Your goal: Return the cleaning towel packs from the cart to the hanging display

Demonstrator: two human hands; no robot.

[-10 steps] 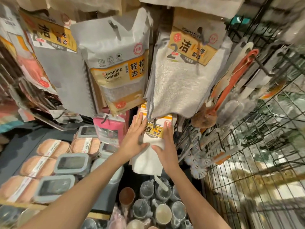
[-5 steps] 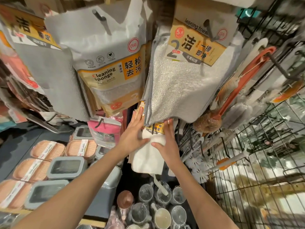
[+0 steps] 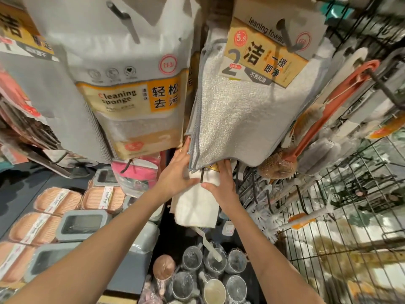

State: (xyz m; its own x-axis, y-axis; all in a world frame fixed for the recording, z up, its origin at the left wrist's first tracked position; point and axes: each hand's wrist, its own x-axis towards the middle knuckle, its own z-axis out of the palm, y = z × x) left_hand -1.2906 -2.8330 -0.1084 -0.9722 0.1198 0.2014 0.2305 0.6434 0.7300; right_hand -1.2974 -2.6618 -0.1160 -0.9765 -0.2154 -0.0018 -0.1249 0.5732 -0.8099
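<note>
A white cleaning towel pack (image 3: 195, 207) with an orange label hangs low in the middle, its top hidden behind a grey towel pack (image 3: 245, 115) on the hook above. My left hand (image 3: 175, 172) presses flat on the white pack's left side, fingers pointing up under the grey pack. My right hand (image 3: 221, 183) grips its right side near the label. A dark hook rod (image 3: 202, 176) shows between my hands.
A cleaning sponge pack (image 3: 131, 99) hangs at left of centre. Orange brushes (image 3: 333, 106) hang on a wire rack (image 3: 328, 216) at right. Soap boxes (image 3: 59, 200) and grey containers (image 3: 81, 222) lie lower left. Several cups (image 3: 210, 279) stand below.
The view has moved closer and upward. Both hands have pushed the white towel pack up, so its label is now mostly hidden behind the grey pack.
</note>
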